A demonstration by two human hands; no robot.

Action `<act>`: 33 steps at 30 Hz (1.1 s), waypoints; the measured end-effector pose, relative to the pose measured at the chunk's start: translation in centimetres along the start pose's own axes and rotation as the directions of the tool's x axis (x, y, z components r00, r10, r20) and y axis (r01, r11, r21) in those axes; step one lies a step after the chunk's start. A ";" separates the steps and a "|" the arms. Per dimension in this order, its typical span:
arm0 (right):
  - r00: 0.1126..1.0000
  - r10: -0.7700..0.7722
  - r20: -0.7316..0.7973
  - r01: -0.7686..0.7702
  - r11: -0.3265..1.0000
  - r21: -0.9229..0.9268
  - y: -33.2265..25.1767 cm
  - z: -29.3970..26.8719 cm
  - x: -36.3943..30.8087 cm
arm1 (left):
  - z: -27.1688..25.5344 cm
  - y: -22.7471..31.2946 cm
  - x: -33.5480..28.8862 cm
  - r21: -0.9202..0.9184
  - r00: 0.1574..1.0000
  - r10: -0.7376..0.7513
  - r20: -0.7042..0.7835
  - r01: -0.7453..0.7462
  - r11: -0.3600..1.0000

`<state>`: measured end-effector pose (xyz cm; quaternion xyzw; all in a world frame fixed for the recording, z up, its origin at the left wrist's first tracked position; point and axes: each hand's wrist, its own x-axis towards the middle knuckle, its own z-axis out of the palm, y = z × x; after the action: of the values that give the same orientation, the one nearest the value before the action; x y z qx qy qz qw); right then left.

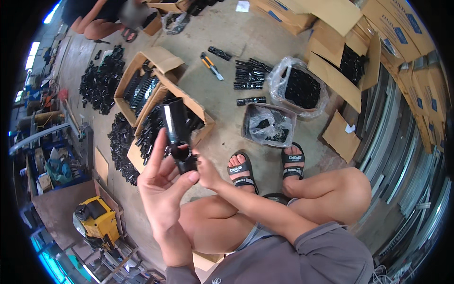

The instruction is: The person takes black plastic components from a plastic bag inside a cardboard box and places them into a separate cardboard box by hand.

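Note:
A glossy black tubular part (175,118) with a round opening near its lower end stands nearly upright in front of me. My left hand (163,189) is closed around its lower end, with the thumb on the near side and a finger along the left. Close against that same end is my right hand (208,174), its fingers bent together and partly hidden behind the part. What they pinch there is too small to make out. Beyond the part, an open cardboard box (208,124) holds many similar black pieces.
Another box (124,87) of black parts adjoins it, with loose heaps (101,80) to the left. A yellow-handled cutter (208,61) lies on the floor near stacked black tubes (249,74). Plastic-lined containers (269,124) stand before my feet. Another person (97,21) sits at far left.

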<state>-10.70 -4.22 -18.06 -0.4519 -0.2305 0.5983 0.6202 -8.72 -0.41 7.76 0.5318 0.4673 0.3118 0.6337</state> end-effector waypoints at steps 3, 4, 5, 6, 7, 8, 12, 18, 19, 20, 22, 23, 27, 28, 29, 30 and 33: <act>0.994 -0.094 0.047 0.103 0.965 -0.240 2.2 -0.4 1.7 | -0.3 -0.7 0.9 0.041 0.997 -0.031 -0.064 0.033 0.999; 0.992 -0.102 0.074 0.123 0.910 -0.396 3.6 -0.9 2.6 | -0.1 -0.9 1.4 0.057 0.998 -0.034 -0.057 0.037 0.998; 0.992 0.092 0.089 -0.009 0.742 -0.670 4.5 -2.3 2.8 | -0.5 -1.2 1.7 0.066 0.997 -0.040 -0.060 0.044 0.997; 0.998 0.043 0.053 0.001 0.769 -0.639 6.6 -3.8 2.6 | -0.5 -0.9 1.8 0.084 0.997 -0.040 -0.063 0.045 0.995; 1.000 -0.011 -0.004 0.006 0.789 -0.614 8.9 -6.0 2.7 | -0.2 -0.8 2.1 0.090 0.996 -0.048 -0.069 0.055 0.994; 0.996 -0.082 0.031 0.076 0.631 -0.772 10.0 -8.1 3.5 | -0.4 -0.9 2.3 0.066 0.997 -0.033 -0.073 0.038 0.997; 0.994 0.104 0.018 0.012 0.051 -0.999 11.0 -12.4 6.0 | -1.2 -0.9 2.6 0.071 0.989 -0.009 -0.146 0.019 0.997; 0.993 0.115 0.023 0.005 0.159 -0.987 10.5 -13.1 6.5 | -1.8 -0.5 2.6 0.028 0.984 0.015 -0.179 -0.010 1.000; 0.991 0.081 -0.104 -0.119 0.209 -0.971 9.7 -12.9 5.9 | -2.0 -0.6 2.4 0.025 0.983 0.039 -0.179 -0.035 0.999; 0.971 0.048 -0.234 -0.238 0.264 -0.935 9.0 -12.9 5.6 | -2.2 -0.6 2.4 0.022 0.981 0.055 -0.185 -0.052 0.998; 0.942 -0.023 -0.333 -0.287 0.454 -0.843 7.8 -13.9 4.8 | -2.5 -0.9 2.6 -0.052 0.988 -0.001 -0.154 -0.007 0.999; 0.894 -0.054 -0.445 -0.314 0.634 -0.707 7.5 -14.4 4.7 | -2.5 -1.3 2.9 -0.127 0.991 -0.006 -0.132 -0.011 0.992; 0.888 0.161 -0.431 -0.258 0.950 -0.177 -1.3 -11.0 3.7 | -3.0 -1.6 2.8 -0.305 0.997 -0.019 -0.076 -0.005 0.952; 0.891 0.135 -0.433 -0.236 0.953 -0.189 -4.5 -10.2 3.7 | -2.9 -1.5 2.7 -0.313 0.998 0.003 -0.065 -0.023 0.949; 0.900 -0.014 -0.436 -0.085 0.975 -0.207 -7.7 -9.5 3.9 | -2.5 -1.4 2.7 -0.356 0.999 0.008 -0.034 -0.020 0.934; 0.887 -0.162 -0.432 0.068 0.972 -0.224 -11.1 -8.7 4.0 | -2.2 -1.2 2.7 -0.396 1.000 0.014 -0.007 -0.016 0.918; 0.890 -0.344 -0.300 0.329 0.939 -0.101 -22.8 -5.8 2.2 | -1.1 -1.0 2.1 -0.443 0.998 0.052 0.034 -0.031 0.896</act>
<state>6.67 -0.93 -2.40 -0.5089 -0.2180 0.3967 0.7322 -9.07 1.66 6.30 0.3908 0.3587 0.4112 0.7413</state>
